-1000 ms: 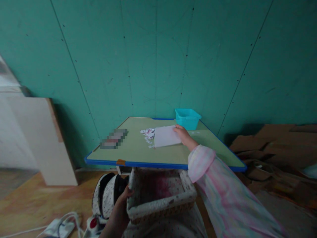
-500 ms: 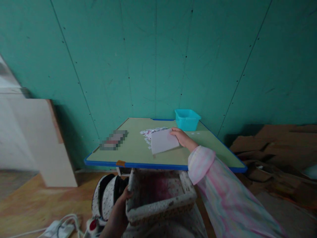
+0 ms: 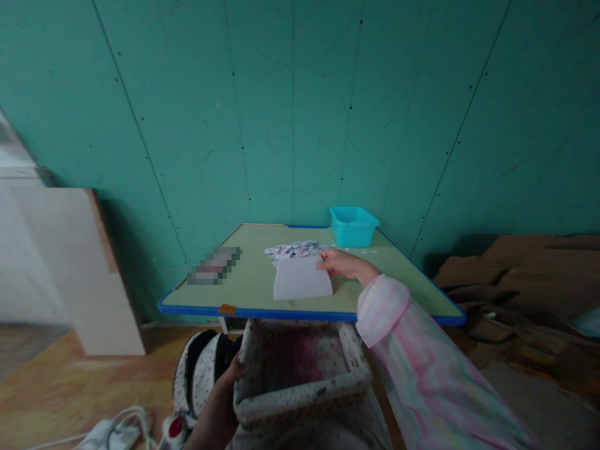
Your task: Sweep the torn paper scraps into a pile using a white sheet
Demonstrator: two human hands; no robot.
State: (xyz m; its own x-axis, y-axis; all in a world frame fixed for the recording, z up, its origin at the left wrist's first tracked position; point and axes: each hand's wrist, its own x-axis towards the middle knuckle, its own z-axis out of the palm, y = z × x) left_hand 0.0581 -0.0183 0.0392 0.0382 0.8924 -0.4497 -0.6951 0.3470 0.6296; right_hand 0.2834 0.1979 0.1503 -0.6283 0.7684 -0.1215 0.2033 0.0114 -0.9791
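Note:
My right hand pinches the right upper edge of a white sheet, card or thin board, held low over the table near its front. Just behind it lies a heap of small paper scraps, partly covered by the sheet. Below the table's front edge, my left hand grips the left side of a cloth-lined basket. The basket is tilted toward me, its inside showing pinkish stains. Most of the left fingers are hidden behind the basket wall.
A turquoise plastic bin stands at the table's back right. The pale table has a blue rim. A blurred-out flat object lies on its left. A power strip is on the floor; flattened cardboard lies at right.
My right hand has drawn the white sheet a little left and toward me, uncovering more of the scraps heap. My left hand still grips the basket.

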